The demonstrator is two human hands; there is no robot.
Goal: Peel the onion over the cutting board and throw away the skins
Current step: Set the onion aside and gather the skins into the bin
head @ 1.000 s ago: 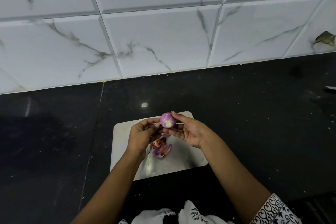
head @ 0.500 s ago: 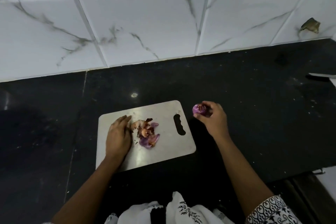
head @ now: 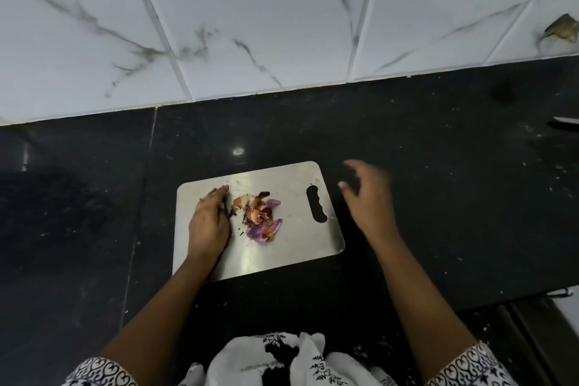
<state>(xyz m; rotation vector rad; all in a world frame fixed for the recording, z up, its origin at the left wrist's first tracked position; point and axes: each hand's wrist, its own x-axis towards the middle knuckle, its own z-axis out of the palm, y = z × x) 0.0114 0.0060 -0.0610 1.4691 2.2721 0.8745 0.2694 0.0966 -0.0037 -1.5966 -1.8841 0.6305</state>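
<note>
The onion itself is nowhere to be seen in the frame; only its skins (head: 260,219) show, a loose heap of brown papery scraps and purple pieces lying just left of centre on the cutting board (head: 294,255). The left hand (head: 209,222) lies flat on the board, fingers straight and together, its inner edge touching the left side of the heap and holding nothing. The right hand (head: 369,200) hovers just off the board's right edge, beside the handle slot, fingers spread and loosely curled, blurred, with nothing visible in it.

Peeling looks finished, and the step in hand appears to be gathering the skins for disposal. The next move probably calls for sweeping the heap together with the flat left hand, cupping the right to receive it, and catching the small dark flakes scattered near the heap so they are not left behind. No bin shows, so where the skins go cannot be told.

The board is pale metal, lying at a slight angle in the lower middle of the frame on a black, glossy desk (head: 438,166) dotted with pale specks. White marble-veined wall tiles (head: 250,16) fill the upper part, one chipped at the far right. Patterned sleeves show along the bottom edge.
</note>
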